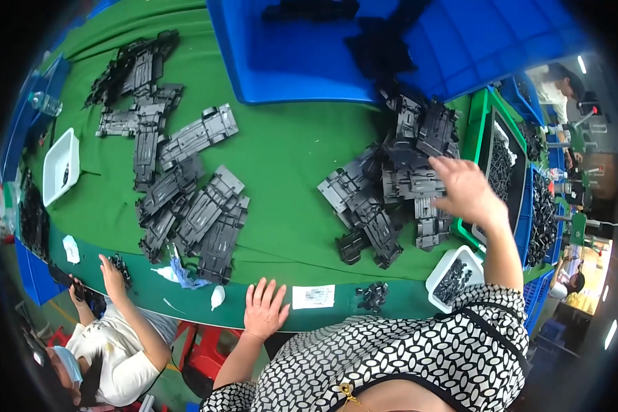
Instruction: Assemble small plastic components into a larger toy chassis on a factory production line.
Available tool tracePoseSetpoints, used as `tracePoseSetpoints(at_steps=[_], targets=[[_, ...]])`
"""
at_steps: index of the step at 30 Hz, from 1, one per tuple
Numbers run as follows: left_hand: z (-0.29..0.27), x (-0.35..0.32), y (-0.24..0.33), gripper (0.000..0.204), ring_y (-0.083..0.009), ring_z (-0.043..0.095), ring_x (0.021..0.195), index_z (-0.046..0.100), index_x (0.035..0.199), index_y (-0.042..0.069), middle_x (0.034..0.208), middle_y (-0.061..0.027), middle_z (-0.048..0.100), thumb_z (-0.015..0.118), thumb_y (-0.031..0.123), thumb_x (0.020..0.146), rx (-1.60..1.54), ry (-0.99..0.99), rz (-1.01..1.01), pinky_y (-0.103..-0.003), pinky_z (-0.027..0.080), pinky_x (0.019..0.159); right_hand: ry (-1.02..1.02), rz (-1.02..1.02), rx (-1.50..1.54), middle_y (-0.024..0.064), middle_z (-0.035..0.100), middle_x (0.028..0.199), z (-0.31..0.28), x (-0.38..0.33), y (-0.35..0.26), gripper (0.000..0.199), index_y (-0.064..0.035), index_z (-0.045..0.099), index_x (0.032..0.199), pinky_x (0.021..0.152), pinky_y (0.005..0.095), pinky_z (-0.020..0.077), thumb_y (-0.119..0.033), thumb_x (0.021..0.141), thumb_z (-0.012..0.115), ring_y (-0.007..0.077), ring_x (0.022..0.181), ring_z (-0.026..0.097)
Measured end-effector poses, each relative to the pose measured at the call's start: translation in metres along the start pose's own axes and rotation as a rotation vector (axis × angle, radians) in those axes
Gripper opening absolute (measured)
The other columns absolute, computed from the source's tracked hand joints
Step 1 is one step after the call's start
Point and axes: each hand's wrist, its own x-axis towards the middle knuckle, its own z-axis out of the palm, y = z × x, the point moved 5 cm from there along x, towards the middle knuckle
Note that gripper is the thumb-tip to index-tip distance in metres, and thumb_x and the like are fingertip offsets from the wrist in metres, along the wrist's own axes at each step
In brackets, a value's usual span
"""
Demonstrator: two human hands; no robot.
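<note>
My left hand [266, 309] lies flat at the table's near edge with its fingers spread and nothing in it. Beside it is a white printed paper slip [314, 296]. My right hand [468, 192] is over the right-hand heap of black plastic chassis-like parts [413, 184], fingers stretched out and apart. Whether its fingertips touch the topmost part I cannot tell. A small cluster of black pieces [372, 296] sits on the table in front of me. To its right stands a white tray [432, 280] holding small black pieces.
A large blue bin [288, 82] leans over the far side with black parts inside. Another heap of chassis-like parts [206, 206] covers the left of the green cloth. A green crate [472, 130] stands at right. A co-worker's hand [112, 276] works at the left edge.
</note>
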Motion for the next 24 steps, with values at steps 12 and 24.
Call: tracePoseSetpoints(at_steps=[12,24], targets=[[-0.003,0.004,0.004,0.054,-0.0319,0.036,0.13,0.053,0.129,0.018,0.134,-0.0102,0.045,0.065,0.037,0.081,0.012,-0.039,-0.016,-0.052,0.025,0.108,0.425,0.373,0.222,0.0242,0.01,0.154,0.003,0.295,0.047,0.108,-0.0304,0.017,0.15,0.102,0.0733,0.0189,-0.069,0.064,0.071,0.0534,0.138,0.011],[-0.01,0.002,-0.002,0.056,-0.0294,0.033,0.134,0.052,0.131,0.02,0.137,-0.0082,0.043,0.065,0.039,0.081,0.035,-0.071,-0.027,-0.05,0.022,0.11,0.122,0.618,0.122,0.0185,0.018,0.155,-0.008,0.361,0.031,0.074,-0.047,0.002,0.148,0.094,0.0796,0.0211,-0.034,0.091,0.047,0.055,0.136,0.016]])
